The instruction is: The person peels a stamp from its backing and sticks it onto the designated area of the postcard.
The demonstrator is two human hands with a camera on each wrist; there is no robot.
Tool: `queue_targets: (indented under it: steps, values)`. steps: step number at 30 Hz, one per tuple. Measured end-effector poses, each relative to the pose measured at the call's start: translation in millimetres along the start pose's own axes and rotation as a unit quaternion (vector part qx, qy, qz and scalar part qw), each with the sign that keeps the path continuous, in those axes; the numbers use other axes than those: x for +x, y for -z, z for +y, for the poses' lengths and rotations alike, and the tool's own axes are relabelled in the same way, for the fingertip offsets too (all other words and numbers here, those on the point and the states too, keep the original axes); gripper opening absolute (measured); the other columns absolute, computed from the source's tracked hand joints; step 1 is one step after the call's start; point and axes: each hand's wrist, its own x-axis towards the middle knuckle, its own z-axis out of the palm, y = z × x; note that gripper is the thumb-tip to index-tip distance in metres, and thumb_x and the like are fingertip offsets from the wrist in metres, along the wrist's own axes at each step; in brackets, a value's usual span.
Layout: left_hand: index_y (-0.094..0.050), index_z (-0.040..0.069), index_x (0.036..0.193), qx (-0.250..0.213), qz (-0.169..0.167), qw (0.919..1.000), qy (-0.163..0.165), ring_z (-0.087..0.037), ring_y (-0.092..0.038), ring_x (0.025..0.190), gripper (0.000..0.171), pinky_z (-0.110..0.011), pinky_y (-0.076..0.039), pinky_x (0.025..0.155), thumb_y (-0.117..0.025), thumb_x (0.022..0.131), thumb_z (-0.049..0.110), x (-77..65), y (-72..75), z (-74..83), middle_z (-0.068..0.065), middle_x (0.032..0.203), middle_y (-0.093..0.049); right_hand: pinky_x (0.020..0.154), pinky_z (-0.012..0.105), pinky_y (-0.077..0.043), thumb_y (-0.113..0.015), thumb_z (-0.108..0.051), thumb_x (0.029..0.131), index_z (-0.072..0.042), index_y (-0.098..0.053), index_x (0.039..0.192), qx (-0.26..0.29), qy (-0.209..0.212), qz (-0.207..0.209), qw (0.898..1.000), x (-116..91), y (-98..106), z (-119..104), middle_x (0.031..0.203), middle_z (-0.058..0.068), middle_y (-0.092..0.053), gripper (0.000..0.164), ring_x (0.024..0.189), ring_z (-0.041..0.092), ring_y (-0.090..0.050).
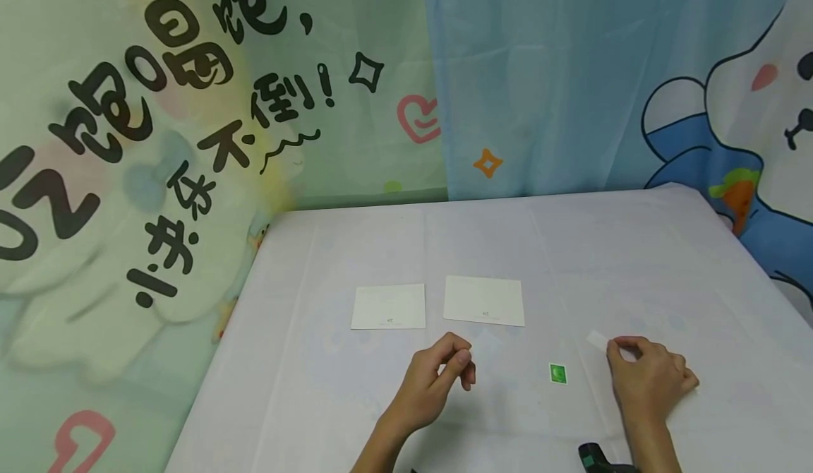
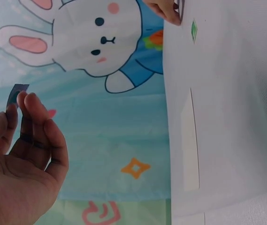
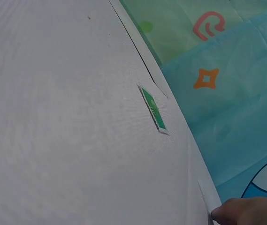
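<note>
My left hand (image 1: pixel 432 381) is raised over the near middle of the table. In the left wrist view, its thumb and finger pinch a small dark stamp-like piece (image 2: pixel 16 94), seen from behind; the head view hides it. At the right, my right hand (image 1: pixel 654 381) pinches the edge of a small whitish slip (image 1: pixel 597 339) close to the tabletop. A green stamp (image 1: pixel 558 373) with a white border lies flat between the hands. Beyond the left hand lie two white cards, the left card (image 1: pixel 389 307) and the right card (image 1: pixel 484 301), side by side and apart.
A white cloth covers the table (image 1: pixel 356 402). Printed curtains hang behind it, green (image 1: pixel 375 155) at the left and blue (image 1: pixel 540 106) at the right. A black wrist device (image 1: pixel 600 459) sits beside the right wrist.
</note>
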Motion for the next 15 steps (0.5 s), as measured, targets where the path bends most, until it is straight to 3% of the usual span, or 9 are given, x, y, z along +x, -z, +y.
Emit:
queue_targets:
  steps: [6, 15]
  values:
    - [-0.052, 0.009, 0.091, -0.001, -0.002, 0.9999, 0.012, -0.005, -0.056, 0.060, 0.012, -0.025, -0.049, 0.066, -0.042, 0.098, 0.011, -3.3, -2.7, -24.4, -0.003, 0.070, -0.059, 0.089, 0.057, -0.020, -0.060, -0.012, 0.084, 0.007, -0.066, 0.090, 0.014, 0.004, 0.010, 1.000, 1.4, -0.8, 3.1, 0.093, 0.028, -0.062, 0.020, 0.090, 0.044, -0.046]
    - [-0.051, 0.006, 0.088, 0.002, -0.001, 0.9999, 0.013, -0.011, -0.057, 0.058, 0.011, -0.027, -0.050, 0.063, -0.044, 0.097, 0.005, -2.1, -2.6, -23.4, -0.008, 0.068, -0.058, 0.088, 0.055, -0.020, -0.059, -0.011, 0.084, 0.006, -0.067, 0.090, 0.059, 0.015, 0.025, 0.998, -2.7, 1.0, -5.0, 0.093, 0.026, -0.064, 0.020, 0.089, 0.043, -0.048]
